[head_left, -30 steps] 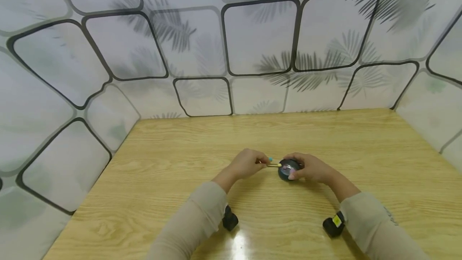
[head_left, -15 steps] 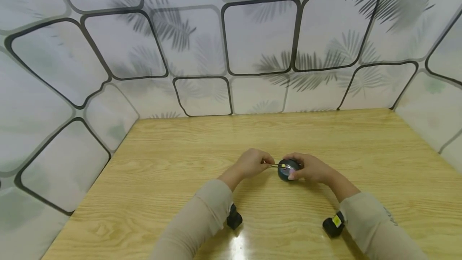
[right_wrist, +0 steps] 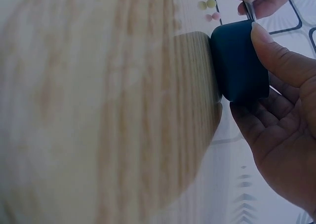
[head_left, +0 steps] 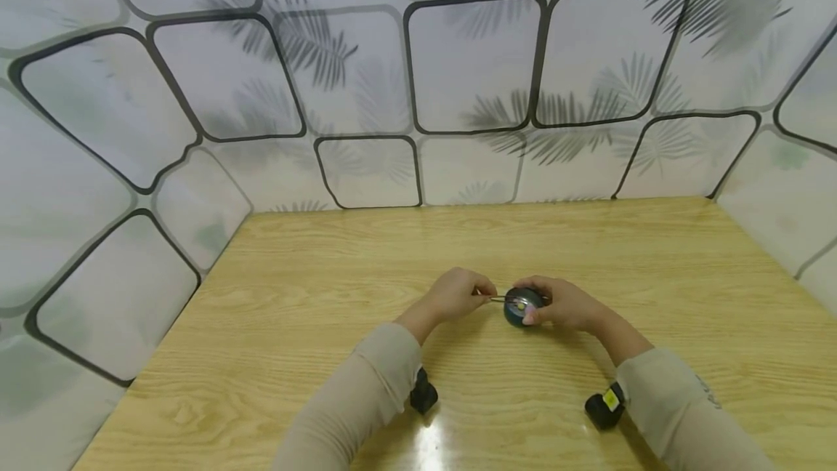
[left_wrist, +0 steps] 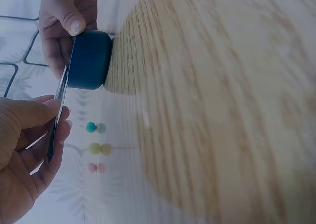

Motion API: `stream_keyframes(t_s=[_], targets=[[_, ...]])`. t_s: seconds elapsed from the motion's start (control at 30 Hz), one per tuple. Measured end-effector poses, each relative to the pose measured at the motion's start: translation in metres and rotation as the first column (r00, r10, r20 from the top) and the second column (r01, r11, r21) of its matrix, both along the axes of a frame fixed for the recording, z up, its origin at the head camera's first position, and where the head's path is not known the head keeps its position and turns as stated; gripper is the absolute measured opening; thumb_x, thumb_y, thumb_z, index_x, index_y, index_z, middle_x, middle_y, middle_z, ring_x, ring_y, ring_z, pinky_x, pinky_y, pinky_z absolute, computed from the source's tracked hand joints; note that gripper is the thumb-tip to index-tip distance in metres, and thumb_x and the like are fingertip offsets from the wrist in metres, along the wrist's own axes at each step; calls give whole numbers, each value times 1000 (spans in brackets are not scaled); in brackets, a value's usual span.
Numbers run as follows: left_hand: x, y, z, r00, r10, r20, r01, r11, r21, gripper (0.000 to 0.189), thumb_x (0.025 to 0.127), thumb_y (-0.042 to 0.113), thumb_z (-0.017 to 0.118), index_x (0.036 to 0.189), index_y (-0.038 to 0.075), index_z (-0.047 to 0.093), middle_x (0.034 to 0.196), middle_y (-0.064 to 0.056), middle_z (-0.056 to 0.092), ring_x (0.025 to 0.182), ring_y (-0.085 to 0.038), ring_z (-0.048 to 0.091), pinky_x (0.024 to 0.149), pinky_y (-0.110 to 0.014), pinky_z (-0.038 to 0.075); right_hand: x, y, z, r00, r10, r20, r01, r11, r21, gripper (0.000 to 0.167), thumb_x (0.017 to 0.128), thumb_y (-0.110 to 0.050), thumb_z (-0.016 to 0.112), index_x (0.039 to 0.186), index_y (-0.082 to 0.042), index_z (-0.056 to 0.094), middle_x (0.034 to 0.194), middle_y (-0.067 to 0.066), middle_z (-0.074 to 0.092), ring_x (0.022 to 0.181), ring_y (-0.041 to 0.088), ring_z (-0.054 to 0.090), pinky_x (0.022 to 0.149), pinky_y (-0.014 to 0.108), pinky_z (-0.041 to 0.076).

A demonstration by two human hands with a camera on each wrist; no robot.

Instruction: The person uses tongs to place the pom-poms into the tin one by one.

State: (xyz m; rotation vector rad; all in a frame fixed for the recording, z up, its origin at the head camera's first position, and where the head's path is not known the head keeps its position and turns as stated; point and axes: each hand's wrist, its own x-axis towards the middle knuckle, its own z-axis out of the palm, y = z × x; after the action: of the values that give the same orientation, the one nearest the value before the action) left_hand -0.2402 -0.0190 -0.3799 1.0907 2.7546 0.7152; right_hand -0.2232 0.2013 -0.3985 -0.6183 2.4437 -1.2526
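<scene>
My left hand (head_left: 461,293) pinches metal tweezers (left_wrist: 58,115) between thumb and fingers. Their tips reach over the rim into a small round dark teal bowl (left_wrist: 89,61) with a shiny inside. A small yellow bead (head_left: 521,306) shows inside the bowl at the tips. The right hand (right_wrist: 289,95) grips the bowl from its right side, thumb on the rim and fingers round the wall. On the table behind the left hand lie a teal bead (left_wrist: 91,127), a yellow bead (left_wrist: 95,148) and a pink bead (left_wrist: 92,167), all hidden in the head view.
A light wood table (head_left: 314,267) lies under both hands. Patterned wall panels (head_left: 471,71) enclose its back and sides. Black wrist cameras (head_left: 423,392) hang under the beige sleeves (head_left: 353,391), close to the tabletop.
The left hand has moved right, bringing the tweezers and the yellow bead from the bowl's left edge to its inside. A blue bead seen earlier is now covered. The right hand stays put.
</scene>
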Motion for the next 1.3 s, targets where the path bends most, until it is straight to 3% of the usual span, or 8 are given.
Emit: stream_keyframes(t_s=[0.27,0.5,0.83,1.3], targets=[[2,-7,2,999,19,33,-20,1000,18,16,82,9,59,96,9,66,91,1,64,80,-7,57,67,-15,42,0,0,-1,1000,2,9,-2,1000,-9,62,72,-22,70,121,1,42,112,20,48,95,28,47,78,39,39],[0,-16,0,995,73,67,-76,997,33,15,82,10,59,95,10,67,91,1,63,81,-8,56,67,-17,43,0,0,0,1000,-3,7,3,1000,-4,62,72,-20,70,122,2,42,112,21,48,93,27,48,76,37,39],[-6,-30,-4,993,117,21,-117,993,-3,14,82,10,59,94,9,66,87,0,63,79,-10,56,68,-20,43,-1,1,-1,1000,-6,19,6,1000,-10,63,72,-22,70,123,2,41,114,22,46,93,27,48,74,36,40],[-12,-46,-10,977,213,10,-212,977,-36,15,81,9,59,94,9,66,91,-1,63,83,-13,57,71,-24,44,0,0,-2,999,-7,33,8,1000,-20,64,72,-21,70,123,3,40,115,22,45,94,28,48,74,35,41]])
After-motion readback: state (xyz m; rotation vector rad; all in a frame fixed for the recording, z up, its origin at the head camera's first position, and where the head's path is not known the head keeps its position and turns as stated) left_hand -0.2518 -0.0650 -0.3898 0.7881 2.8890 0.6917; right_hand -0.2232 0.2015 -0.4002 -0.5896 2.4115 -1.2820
